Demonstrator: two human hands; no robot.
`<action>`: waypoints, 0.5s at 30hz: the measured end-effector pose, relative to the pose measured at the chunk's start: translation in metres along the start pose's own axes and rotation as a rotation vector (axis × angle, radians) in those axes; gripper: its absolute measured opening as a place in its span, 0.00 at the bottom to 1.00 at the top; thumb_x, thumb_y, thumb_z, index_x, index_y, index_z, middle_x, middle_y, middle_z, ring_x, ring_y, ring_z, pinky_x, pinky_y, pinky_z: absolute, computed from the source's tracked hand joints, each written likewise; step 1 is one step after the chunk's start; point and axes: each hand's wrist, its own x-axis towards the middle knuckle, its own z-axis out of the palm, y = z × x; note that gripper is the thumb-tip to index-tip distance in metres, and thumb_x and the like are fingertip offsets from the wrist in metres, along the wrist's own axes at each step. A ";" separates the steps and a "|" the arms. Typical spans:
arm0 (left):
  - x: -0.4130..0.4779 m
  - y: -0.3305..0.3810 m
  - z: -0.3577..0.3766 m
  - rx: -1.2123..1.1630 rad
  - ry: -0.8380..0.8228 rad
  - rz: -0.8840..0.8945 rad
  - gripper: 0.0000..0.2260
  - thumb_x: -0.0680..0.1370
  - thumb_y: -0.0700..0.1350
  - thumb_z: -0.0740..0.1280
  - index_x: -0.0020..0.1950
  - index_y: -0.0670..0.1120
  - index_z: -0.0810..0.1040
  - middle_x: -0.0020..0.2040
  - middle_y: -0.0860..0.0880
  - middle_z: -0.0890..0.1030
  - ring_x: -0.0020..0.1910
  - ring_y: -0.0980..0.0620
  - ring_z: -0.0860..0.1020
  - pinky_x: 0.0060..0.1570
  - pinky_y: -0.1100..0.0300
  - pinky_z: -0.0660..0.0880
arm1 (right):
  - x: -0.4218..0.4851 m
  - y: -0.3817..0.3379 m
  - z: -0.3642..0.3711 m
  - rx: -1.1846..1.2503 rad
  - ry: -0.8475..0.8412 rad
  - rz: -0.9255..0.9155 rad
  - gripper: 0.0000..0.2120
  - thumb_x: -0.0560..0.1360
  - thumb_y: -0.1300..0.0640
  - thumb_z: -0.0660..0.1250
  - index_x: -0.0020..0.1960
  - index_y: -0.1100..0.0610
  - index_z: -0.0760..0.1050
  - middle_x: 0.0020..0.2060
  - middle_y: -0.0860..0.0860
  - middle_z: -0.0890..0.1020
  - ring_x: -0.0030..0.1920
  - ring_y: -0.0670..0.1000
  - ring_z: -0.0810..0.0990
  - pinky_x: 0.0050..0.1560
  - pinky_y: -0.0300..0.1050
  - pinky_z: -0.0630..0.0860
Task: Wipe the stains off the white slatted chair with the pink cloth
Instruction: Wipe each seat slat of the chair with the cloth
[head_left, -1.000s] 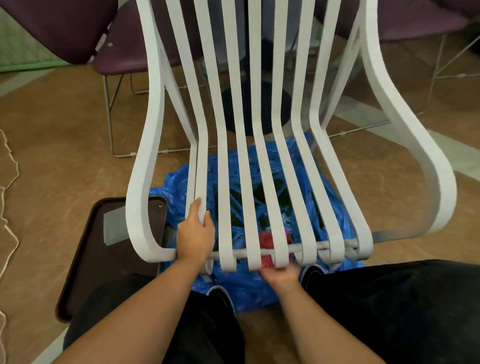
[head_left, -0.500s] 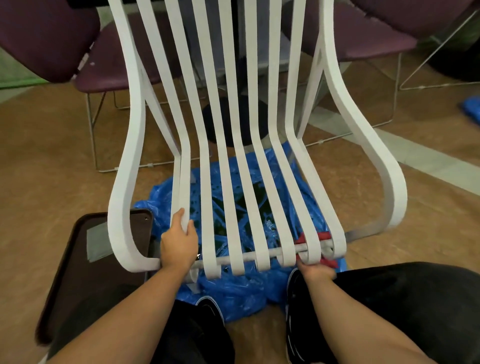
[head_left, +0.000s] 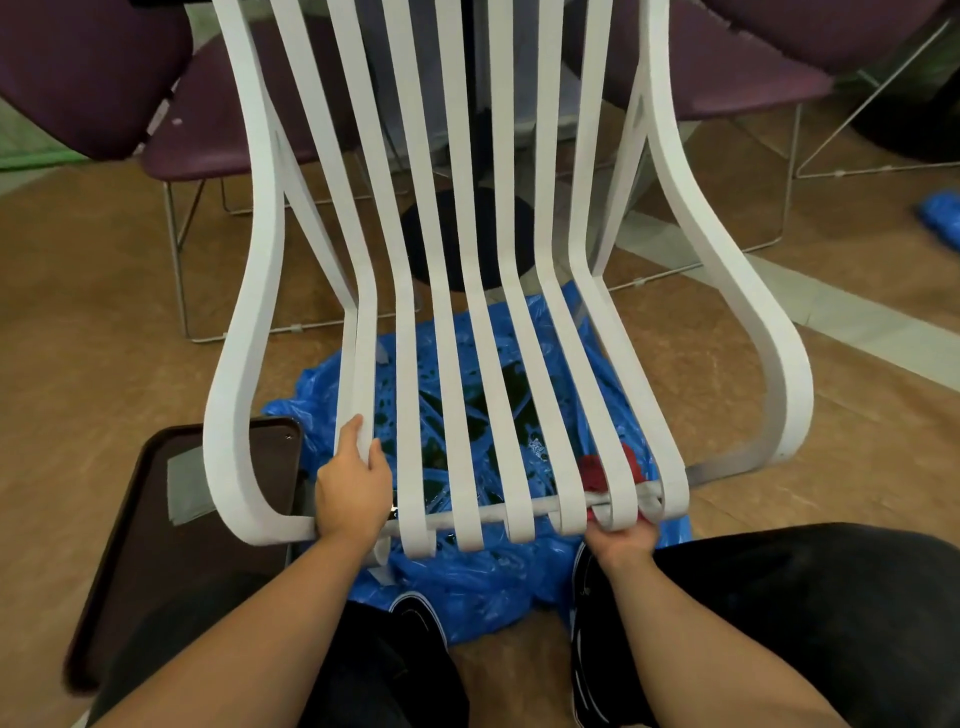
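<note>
The white slatted chair (head_left: 457, 322) stands in front of me, its curved slats running down to a crossbar at the front edge. My left hand (head_left: 353, 488) grips the leftmost slat near the front bar. The pink cloth (head_left: 592, 475) shows reddish behind the right-hand slats, partly hidden by them. My right hand (head_left: 621, 543) is under the front edge of the right slats, closed on the cloth and pressing it against them.
A blue plastic bag (head_left: 488, 577) with dark wet patches lies on the floor beneath the chair. A dark brown tray (head_left: 156, 545) sits at lower left. Purple metal-legged chairs (head_left: 208, 130) and a round black table base (head_left: 467, 234) stand behind.
My right hand and the cloth have slid rightwards along the front edge, from the middle slats to the rightmost ones. My left hand has kept its hold on the left slat.
</note>
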 end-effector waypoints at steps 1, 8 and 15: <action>0.000 -0.001 0.001 0.006 0.000 -0.005 0.20 0.84 0.51 0.60 0.76 0.56 0.66 0.39 0.49 0.76 0.36 0.48 0.76 0.40 0.53 0.76 | 0.000 0.003 0.000 0.003 -0.001 0.011 0.24 0.80 0.39 0.53 0.67 0.49 0.77 0.55 0.56 0.85 0.56 0.62 0.83 0.50 0.66 0.81; 0.002 -0.002 0.004 0.032 0.014 -0.015 0.21 0.84 0.51 0.60 0.77 0.57 0.65 0.40 0.47 0.77 0.36 0.48 0.76 0.38 0.52 0.75 | -0.008 0.032 0.000 -0.041 0.317 0.221 0.20 0.78 0.34 0.55 0.53 0.44 0.80 0.43 0.57 0.85 0.56 0.60 0.81 0.69 0.59 0.71; 0.003 -0.003 0.007 0.046 0.023 -0.020 0.21 0.83 0.51 0.60 0.77 0.58 0.65 0.40 0.46 0.79 0.36 0.47 0.78 0.37 0.53 0.75 | -0.010 0.063 0.012 -0.057 0.165 0.199 0.20 0.82 0.44 0.56 0.63 0.53 0.78 0.55 0.58 0.83 0.57 0.63 0.80 0.70 0.64 0.68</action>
